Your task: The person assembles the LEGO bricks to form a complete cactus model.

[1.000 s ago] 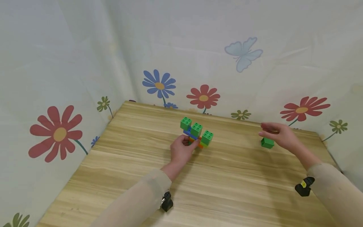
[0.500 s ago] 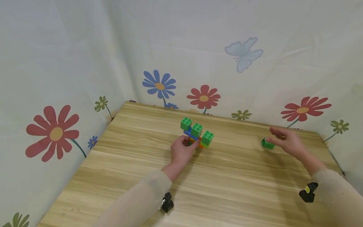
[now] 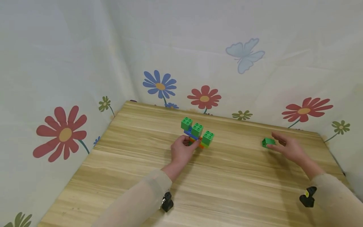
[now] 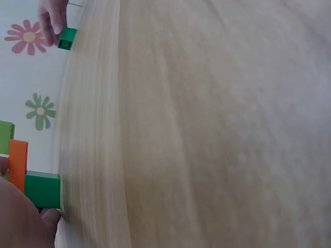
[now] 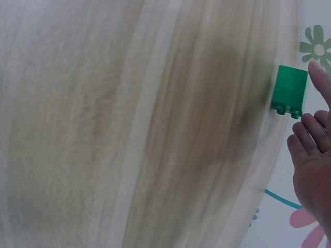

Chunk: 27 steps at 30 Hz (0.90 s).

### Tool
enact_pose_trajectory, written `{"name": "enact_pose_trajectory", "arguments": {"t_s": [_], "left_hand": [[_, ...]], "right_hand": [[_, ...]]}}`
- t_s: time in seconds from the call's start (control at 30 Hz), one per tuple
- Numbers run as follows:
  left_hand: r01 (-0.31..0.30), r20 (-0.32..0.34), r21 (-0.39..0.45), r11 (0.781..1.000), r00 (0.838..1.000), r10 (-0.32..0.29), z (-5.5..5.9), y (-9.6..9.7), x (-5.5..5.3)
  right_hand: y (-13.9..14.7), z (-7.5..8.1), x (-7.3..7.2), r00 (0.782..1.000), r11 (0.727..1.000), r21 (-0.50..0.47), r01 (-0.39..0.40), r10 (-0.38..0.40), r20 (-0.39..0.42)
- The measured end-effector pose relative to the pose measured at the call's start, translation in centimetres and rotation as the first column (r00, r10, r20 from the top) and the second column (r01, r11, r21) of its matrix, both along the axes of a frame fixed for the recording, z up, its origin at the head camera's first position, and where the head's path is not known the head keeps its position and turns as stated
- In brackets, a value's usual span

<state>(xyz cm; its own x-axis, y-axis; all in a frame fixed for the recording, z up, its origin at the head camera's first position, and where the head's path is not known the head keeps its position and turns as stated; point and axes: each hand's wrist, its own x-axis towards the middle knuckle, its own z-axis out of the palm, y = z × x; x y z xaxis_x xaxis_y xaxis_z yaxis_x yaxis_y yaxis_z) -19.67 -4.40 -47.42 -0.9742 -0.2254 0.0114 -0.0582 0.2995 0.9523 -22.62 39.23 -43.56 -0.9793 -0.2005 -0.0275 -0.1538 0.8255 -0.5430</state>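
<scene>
My left hand [image 3: 181, 151] grips the low part of a structure of toy building bricks on the table. Three green bricks top it, the middle green brick [image 3: 197, 130] among them, over a blue brick [image 3: 190, 134] and some orange and yellow-green pieces. In the left wrist view an orange brick [image 4: 18, 165] and a lower green brick [image 4: 43, 189] show beside the fingers. To the right, a loose green brick [image 3: 267, 142] lies on its side. My right hand [image 3: 292, 149] is around its right end, thumb and fingers spread; contact cannot be told.
The wood-grain table [image 3: 227, 186] reaches back to a pale curtain [image 3: 181, 47] printed with flowers and a butterfly. Black wrist cameras sit at both sleeves, the left camera [image 3: 167, 201] and the right camera [image 3: 308, 197].
My right hand has shifted right and lower, beside the loose green brick, which stays in place. The left hand and the brick structure hold still.
</scene>
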Motion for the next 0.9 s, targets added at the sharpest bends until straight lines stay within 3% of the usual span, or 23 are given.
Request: {"name": "enact_pose_trajectory", "arguments": {"t_s": [0.37,0.6,0.9], "left_hand": [[0.004,0.003,-0.003,1.0,1.0,-0.004,0.0,-0.1,-0.1],[0.004,0.003,-0.002,1.0,1.0,-0.004,-0.2,0.0,-0.1],[0.011,-0.022,-0.004,1.0,1.0,-0.011,-0.4,-0.1,0.1]], "right_hand": [[0.0,-1.4,-0.5,0.997,1.0,0.001,-0.008,0.008,-0.076],[-0.2,-2.1,-0.2,0.993,0.999,0.006,0.047,-0.046,-0.108],[-2.4,-2.5,0.4,0.983,0.998,-0.026,0.05,-0.054,-0.174]]}}
